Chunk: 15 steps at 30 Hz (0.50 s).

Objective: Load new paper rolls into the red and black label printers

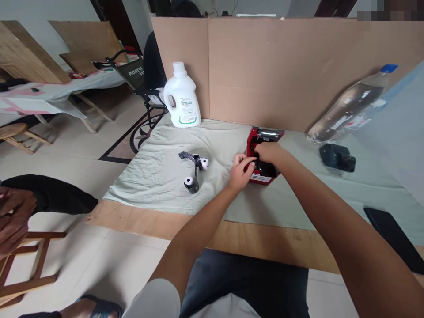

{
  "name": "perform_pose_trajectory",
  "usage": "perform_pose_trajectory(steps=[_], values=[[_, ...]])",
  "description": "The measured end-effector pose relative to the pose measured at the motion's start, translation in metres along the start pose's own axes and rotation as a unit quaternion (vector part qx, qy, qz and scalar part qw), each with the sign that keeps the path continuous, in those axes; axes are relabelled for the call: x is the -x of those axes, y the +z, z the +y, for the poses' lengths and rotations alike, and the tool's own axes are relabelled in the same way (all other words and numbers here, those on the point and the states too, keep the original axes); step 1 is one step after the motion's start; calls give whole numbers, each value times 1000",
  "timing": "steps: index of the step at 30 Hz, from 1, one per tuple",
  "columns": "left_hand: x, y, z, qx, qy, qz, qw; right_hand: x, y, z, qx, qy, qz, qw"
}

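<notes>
A small red printer (261, 177) stands on the cloth with its lid raised, a silvery bar in the lid and a dark inside. My left hand (241, 171) is at its left wall, thumb and forefinger bent over the edge into the opening. From the right, my right hand (270, 153) reaches down into the printer; its fingertips are hidden inside. Left of the hands lies a loose black ribbon (196, 173) running between two rolls with white cores, a crumpled dark end trailing from it.
A white detergent jug (182, 104) stands at the back left before a cardboard screen (251, 70). At right are a tilted plastic bottle (351, 106), a black device (337, 157) and a dark phone-like slab (395, 236). Another person's hand (15, 216) shows at far left.
</notes>
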<state>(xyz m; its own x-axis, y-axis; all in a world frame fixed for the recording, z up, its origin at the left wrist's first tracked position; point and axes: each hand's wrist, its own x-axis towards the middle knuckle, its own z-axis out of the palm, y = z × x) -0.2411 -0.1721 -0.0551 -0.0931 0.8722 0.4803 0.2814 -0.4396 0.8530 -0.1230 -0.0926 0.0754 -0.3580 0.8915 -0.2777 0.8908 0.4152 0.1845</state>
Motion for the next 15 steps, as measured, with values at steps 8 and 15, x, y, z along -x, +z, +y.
perform_pose_trajectory(steps=[8, 15], values=[[0, 0, 1, 8, 0, -7, 1000, 42, -17, 29, -42, -14, 136, 990], [0, -1, 3, 6, 21, -13, 1000, 19, -55, -18, -243, -49, 313, 917]])
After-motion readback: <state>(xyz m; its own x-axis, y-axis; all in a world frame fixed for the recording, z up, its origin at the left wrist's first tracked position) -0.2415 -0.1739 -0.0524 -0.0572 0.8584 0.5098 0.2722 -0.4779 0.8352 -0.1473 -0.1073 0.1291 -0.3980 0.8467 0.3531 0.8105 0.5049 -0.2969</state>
